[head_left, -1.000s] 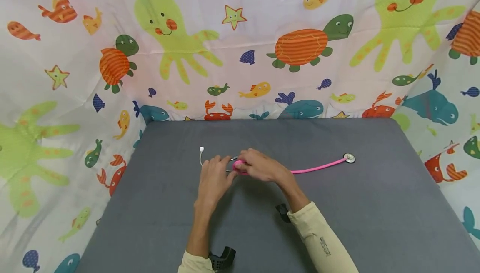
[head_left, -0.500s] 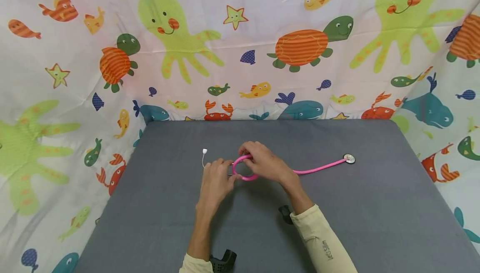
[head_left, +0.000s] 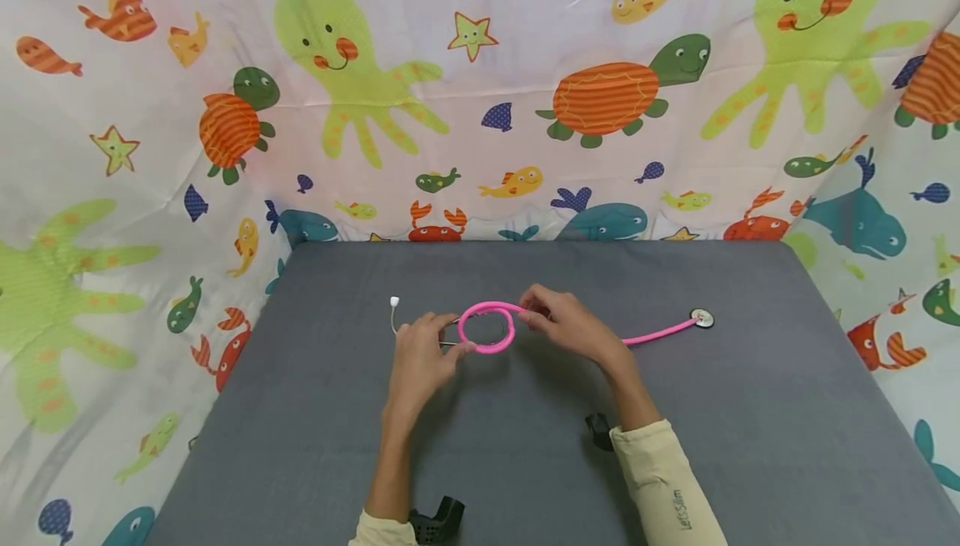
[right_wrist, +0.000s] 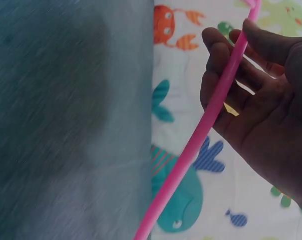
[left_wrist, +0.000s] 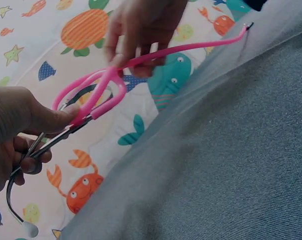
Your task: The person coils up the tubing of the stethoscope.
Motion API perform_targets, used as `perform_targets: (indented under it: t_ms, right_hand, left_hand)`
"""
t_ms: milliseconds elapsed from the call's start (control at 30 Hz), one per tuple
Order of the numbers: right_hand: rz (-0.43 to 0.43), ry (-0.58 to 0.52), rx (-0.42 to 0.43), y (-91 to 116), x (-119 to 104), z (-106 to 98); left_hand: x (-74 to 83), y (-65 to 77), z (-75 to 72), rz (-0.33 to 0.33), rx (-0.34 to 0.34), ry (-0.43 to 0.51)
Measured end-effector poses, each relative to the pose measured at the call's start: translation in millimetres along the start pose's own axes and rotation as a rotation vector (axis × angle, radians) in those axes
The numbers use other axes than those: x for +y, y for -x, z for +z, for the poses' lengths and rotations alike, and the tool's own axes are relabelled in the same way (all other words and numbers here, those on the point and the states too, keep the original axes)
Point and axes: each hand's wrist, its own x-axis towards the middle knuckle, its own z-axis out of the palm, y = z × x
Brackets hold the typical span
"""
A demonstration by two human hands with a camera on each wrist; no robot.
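A stethoscope with pink tubing spans the middle of the table, its tube wound in a loop. My left hand grips the metal ear tubes and the loop's near end, thumb pressed on the pink tube in the left wrist view. A white ear tip hangs from the curved metal ear tube below that hand. Between thumb and fingers my right hand pinches the tubing just right of the loop. The round chest piece is at the far right end of the tube.
The grey table lies under both hands. Behind it and along its sides hangs a white curtain printed with sea animals. A black wrist mount sits under the left forearm, another by the right sleeve.
My right hand has moved right from beside the left hand, pulling the tubing along. The pink loop has opened into a clear ring between the hands. The left hand keeps its grip.
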Motion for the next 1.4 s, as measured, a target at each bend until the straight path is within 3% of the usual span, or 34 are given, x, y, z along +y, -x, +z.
perform_targets:
  t_ms: [400,600,800,967,1100,1233,1400]
  right_hand:
    - [0.127,0.014,0.072,31.7,34.4,-16.1]
    - [0.060,0.158,0.097,47.2,40.9,-17.6]
    - [-0.006,0.287,0.005,60.4,19.3,-9.8]
    - [0.060,0.416,-0.045,64.6,-11.6,4.4]
    - [0.091,0.500,-0.089,62.8,-33.1,13.1]
    - [0.043,0.592,-0.151,57.8,-50.5,20.7]
    - [-0.037,0.700,-0.182,52.6,-66.8,29.8]
  left_hand:
    - [0.7,-9.6,3.9,-0.114,0.070,0.158]
    - [-4.3,-10.9,4.3,-0.208,0.135,0.236]
    - [-6.7,-9.3,4.3,-0.268,0.148,0.264]
    - [-2.9,-7.5,6.6,-0.279,0.174,0.232]
    - [1.5,-7.0,10.6,-0.264,0.205,0.141]
    - [12.3,-6.7,17.3,-0.237,0.206,0.038]
    - [27.4,-4.2,26.4,-0.158,0.210,-0.114]
